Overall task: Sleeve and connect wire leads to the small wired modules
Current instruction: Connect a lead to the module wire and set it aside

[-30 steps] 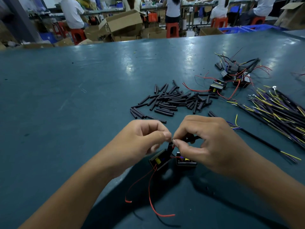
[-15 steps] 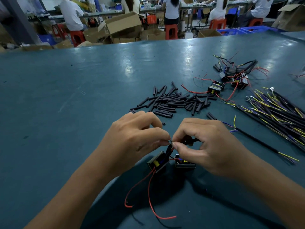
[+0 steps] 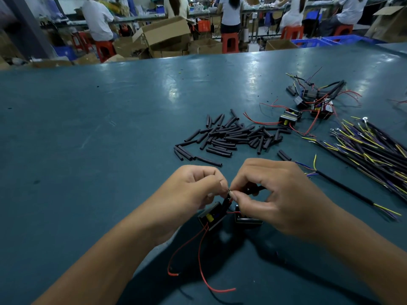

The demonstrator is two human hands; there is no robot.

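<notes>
My left hand [image 3: 196,190] and my right hand [image 3: 275,194] meet fingertip to fingertip above the table, both pinching a thin wire lead [image 3: 229,191]. My right hand also holds a black sleeve tube [image 3: 253,190] under its fingers. A small black module [image 3: 211,216] with a yellow part hangs just below my left hand, its red leads [image 3: 201,260] trailing toward me. A second black module [image 3: 246,219] lies on the table under my right hand. How the lead ends sit between the fingertips is hidden.
A pile of black sleeve tubes [image 3: 231,135] lies beyond my hands. Several wired modules [image 3: 308,106] sit at the back right. A bundle of black cables with yellow and purple ends [image 3: 370,146] fills the right side. One cable [image 3: 343,190] runs beside my right hand.
Both hands stay together pinching the lead, with only small finger movements. The hanging module and its red leads have shifted slightly.
</notes>
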